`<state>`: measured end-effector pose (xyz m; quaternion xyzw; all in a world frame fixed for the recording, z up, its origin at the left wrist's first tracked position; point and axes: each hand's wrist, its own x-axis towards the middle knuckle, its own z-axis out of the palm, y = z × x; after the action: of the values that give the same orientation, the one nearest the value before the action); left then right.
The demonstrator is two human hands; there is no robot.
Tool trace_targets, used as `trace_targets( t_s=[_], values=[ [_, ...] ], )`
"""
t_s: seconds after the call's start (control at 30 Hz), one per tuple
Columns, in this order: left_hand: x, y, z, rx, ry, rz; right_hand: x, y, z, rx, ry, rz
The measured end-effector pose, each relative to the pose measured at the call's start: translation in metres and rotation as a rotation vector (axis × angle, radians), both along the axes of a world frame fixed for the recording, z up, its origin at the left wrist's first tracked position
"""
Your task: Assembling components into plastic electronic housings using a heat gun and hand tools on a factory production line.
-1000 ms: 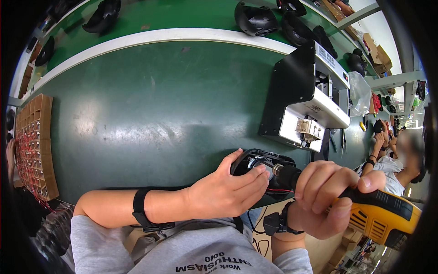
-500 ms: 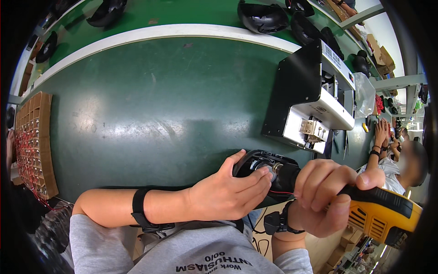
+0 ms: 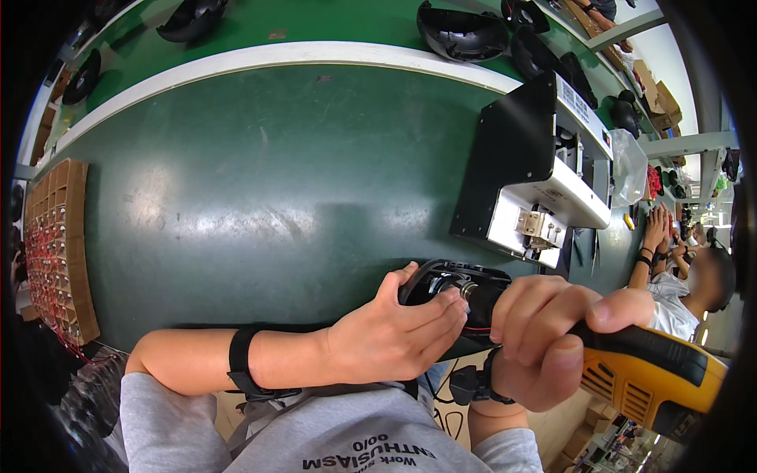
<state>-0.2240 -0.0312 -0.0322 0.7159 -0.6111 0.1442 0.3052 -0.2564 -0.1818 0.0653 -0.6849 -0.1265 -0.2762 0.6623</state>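
My left hand [image 3: 398, 331] grips a black, rounded plastic housing [image 3: 426, 277] at the table's near edge. The thumb lies along its far rim and the fingers reach over its open side. Held in my right hand [image 3: 548, 335] is a yellow and black power drill [image 3: 643, 377]. The drill's dark nose points left, into the housing beside my left fingertips. Metal parts show between nose and fingers, but the tip's exact contact is hidden. A thin red wire [image 3: 478, 328] runs close to the nose.
A black and silver bench machine [image 3: 505, 169] stands to the right on the green table. On the left is a divided cardboard box [image 3: 77, 252] with red-wired parts. Beyond a white rail [image 3: 315, 54], black shells [image 3: 461, 33] lie on a green strip. A co-worker's hands [image 3: 656, 227] are at far right.
My right hand and the drill have shifted slightly left, nearer the housing. The black shells on the far strip sit a little farther right.
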Motion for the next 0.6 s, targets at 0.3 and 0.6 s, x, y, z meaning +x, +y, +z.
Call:
trace_targets(
  t_s=[0.3,0.6],
  values=[
    [0.0,0.002,0.0,0.008,0.039,0.016,0.006,0.003,-0.001,0.079,0.091,-0.024],
    [0.003,0.001,0.0,0.016,0.048,-0.036,-0.001,-0.012,-0.011,0.156,0.082,-0.002]
  ],
)
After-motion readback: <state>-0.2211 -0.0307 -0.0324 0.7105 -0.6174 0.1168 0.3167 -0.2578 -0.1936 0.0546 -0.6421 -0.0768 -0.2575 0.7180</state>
